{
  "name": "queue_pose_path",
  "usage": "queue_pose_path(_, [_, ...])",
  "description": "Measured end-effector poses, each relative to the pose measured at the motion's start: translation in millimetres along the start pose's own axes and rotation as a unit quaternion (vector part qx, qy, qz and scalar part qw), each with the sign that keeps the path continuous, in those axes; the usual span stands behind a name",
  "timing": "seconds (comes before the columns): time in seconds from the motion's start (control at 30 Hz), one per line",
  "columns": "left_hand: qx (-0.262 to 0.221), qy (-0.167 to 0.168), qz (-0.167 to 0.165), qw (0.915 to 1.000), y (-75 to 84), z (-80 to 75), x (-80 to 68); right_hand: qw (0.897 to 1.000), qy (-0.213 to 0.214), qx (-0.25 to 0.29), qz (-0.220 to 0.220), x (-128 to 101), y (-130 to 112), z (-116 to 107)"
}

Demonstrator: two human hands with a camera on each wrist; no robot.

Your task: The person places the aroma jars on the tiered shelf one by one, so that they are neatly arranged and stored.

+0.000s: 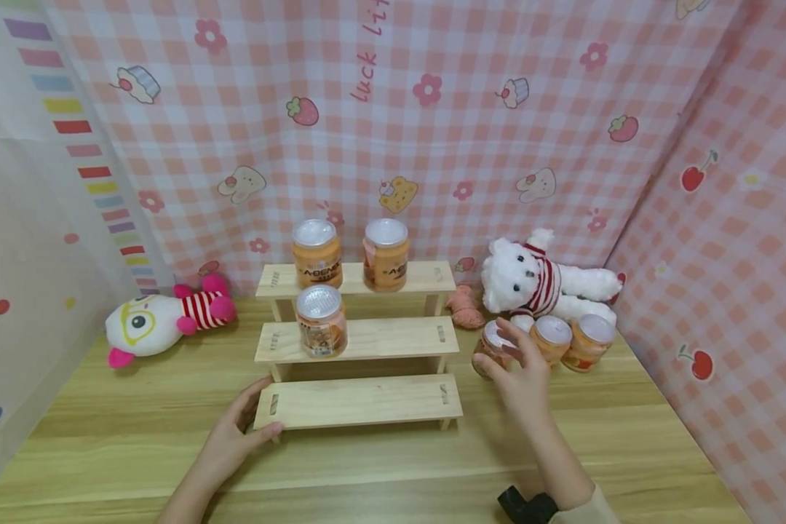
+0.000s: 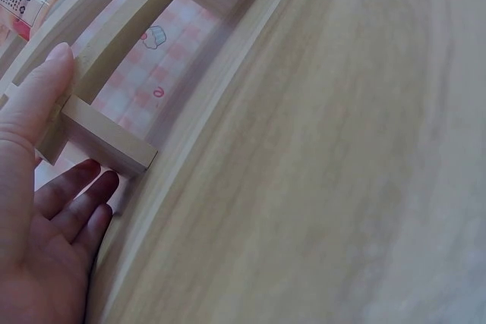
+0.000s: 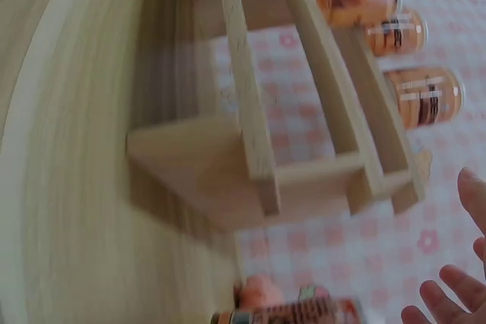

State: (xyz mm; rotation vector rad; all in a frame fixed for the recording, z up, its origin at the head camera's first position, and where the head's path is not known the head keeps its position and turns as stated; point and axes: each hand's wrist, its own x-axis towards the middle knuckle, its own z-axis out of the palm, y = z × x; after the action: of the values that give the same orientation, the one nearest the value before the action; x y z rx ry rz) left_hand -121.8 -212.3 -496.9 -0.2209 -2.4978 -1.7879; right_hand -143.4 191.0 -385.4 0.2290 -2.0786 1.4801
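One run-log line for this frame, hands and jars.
left hand: rests on shelf bottom step corner | right hand: open, reaching at jar on table | shelf jars: three

Bottom step [image 1: 360,400] lies open; three jars [image 1: 550,338] crowd the teddy [image 1: 537,284].

Bright, even light, soft shadows; head view bowed at edges; right wrist view blurred, left wrist sharper.

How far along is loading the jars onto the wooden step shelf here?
Three jars are shelved: two on the top step, one on the middle step. The right hand reaches the nearest of three jars on the table; the left hand steadies the bare bottom step. Three jars remain.
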Motion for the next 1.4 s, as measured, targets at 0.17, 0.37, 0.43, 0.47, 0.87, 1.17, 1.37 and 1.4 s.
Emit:
queue_pose_path(0.17, [0.000, -0.001, 0.002, 1.0000, 0.2, -0.1, -0.2, 0.999, 0.026, -0.027, 0.021, -0.3, 9.7, -8.8])
queue_pose_path(0.37, [-0.001, -0.001, 0.001, 1.0000, 1.2, -0.2, -0.7, 0.998, 0.036, -0.035, 0.040, -1.1, 25.2, -15.6])
queue_pose_path(0.43, [0.000, -0.001, 0.002, 1.0000, 1.4, -0.2, -1.0, 0.998, 0.037, -0.025, 0.044, -0.7, 34.9, -16.4])
queue_pose_path(0.47, [0.000, -0.001, 0.002, 1.0000, 1.5, -0.3, -1.2, 0.998, 0.037, -0.023, 0.049, -0.2, 40.9, -16.6])
queue_pose_path(0.87, [0.001, -0.004, 0.006, 1.0000, 1.3, -0.5, -1.2, 0.993, 0.032, -0.054, 0.098, 3.4, 85.8, -13.2])
queue_pose_path(1.17, [0.001, -0.006, 0.000, 1.0000, 1.5, -0.8, -0.4, 0.991, 0.025, -0.010, 0.131, 6.5, 103.0, -7.2])
queue_pose_path(1.37, [0.000, -0.005, 0.002, 1.0000, 1.3, -0.6, -0.5, 0.990, 0.022, -0.009, 0.143, 7.0, 109.4, -2.9])
queue_pose_path(1.4, [0.001, -0.004, 0.004, 1.0000, 1.1, -0.8, -0.4, 0.990, 0.022, -0.009, 0.142, 7.1, 109.8, -2.2])
